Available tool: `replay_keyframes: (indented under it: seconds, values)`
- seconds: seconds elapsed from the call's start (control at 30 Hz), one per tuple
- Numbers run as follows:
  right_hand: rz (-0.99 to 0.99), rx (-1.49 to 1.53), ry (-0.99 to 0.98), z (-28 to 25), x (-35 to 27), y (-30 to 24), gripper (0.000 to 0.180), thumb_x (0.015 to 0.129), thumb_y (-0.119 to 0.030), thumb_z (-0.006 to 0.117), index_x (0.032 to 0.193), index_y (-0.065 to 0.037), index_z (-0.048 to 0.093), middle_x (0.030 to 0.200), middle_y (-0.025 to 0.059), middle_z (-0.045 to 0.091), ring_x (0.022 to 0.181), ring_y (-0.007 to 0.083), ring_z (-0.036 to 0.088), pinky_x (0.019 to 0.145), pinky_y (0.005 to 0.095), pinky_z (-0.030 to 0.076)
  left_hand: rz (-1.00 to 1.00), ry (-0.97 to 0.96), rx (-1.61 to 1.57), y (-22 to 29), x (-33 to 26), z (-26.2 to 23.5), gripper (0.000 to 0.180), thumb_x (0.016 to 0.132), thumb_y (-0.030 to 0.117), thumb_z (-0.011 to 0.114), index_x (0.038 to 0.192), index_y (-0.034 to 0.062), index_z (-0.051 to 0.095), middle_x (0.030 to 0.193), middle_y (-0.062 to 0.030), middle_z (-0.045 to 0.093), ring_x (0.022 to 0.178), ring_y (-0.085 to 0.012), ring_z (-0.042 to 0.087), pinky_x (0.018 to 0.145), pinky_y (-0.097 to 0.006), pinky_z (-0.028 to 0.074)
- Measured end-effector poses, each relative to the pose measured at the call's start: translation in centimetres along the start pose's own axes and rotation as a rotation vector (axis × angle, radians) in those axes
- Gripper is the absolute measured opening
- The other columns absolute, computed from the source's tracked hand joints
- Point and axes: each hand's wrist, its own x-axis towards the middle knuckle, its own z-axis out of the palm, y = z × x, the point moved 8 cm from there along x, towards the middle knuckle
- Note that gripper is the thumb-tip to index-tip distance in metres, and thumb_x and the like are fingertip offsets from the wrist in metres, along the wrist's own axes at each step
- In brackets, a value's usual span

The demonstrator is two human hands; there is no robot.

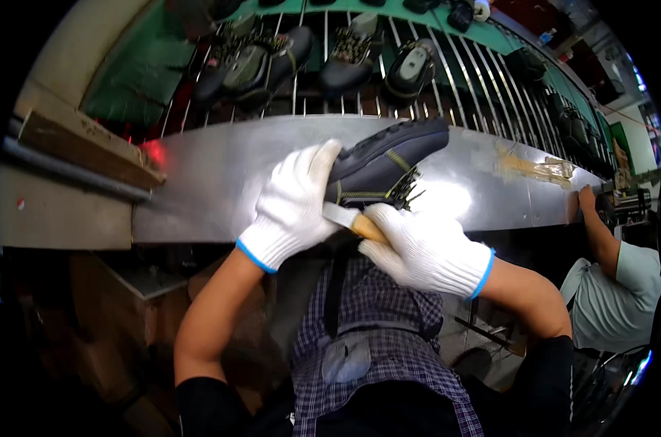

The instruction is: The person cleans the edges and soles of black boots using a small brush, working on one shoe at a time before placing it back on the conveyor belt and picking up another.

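My left hand (294, 197), in a white knit glove with a blue cuff, grips the end of a dark shoe (389, 160) with yellow-green stitching. The shoe lies on its side above the metal ledge, its sole edge toward the far side and its laces toward me. My right hand (425, 247), gloved alike, is closed round the wooden handle of a knife-like tool (363, 223). The tool's flat metal blade points left and touches or nearly touches the shoe next to my left hand. The blade's tip is partly hidden there.
Beyond the metal ledge (221, 160) runs a rack of metal rollers (476, 80) carrying several dark shoes (410, 69). A wooden block (90, 149) and a pipe stand at the left. Brown tape (534, 169) sticks to the ledge. Another person (614, 291) is at the right.
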Motion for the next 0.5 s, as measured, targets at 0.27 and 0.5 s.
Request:
replay_keyframes:
  seconds: [0.27, 0.5]
  values:
    - [0.238, -0.390, 0.189, -5.4, -1.0, 9.6, 0.038, 0.107, -0.041, 0.064, 0.126, -0.008, 0.063, 0.082, 0.0149, 0.075, 0.073, 0.0371, 0.077, 0.064, 0.0488, 0.061, -0.069, -0.362, 0.096, 1.7, 5.2, 1.0, 0.111, 0.069, 0.051, 0.095, 0.155, 0.0010, 0.047, 0.141, -0.0221, 0.063, 0.125, -0.0401, 0.065, 0.108, -0.049, 0.053]
    - [0.254, 0.139, 0.285, -1.4, -0.1, 10.2, 0.041, 0.107, -0.043, 0.066, 0.115, -0.003, 0.068, 0.092, 0.0179, 0.076, 0.087, 0.0321, 0.077, 0.079, 0.0453, 0.059, -0.021, -0.379, 0.136, 2.0, 4.7, 1.5, 0.113, 0.070, 0.054, 0.093, 0.160, 0.0039, 0.047, 0.144, -0.0192, 0.064, 0.128, -0.0381, 0.065, 0.107, -0.047, 0.054]
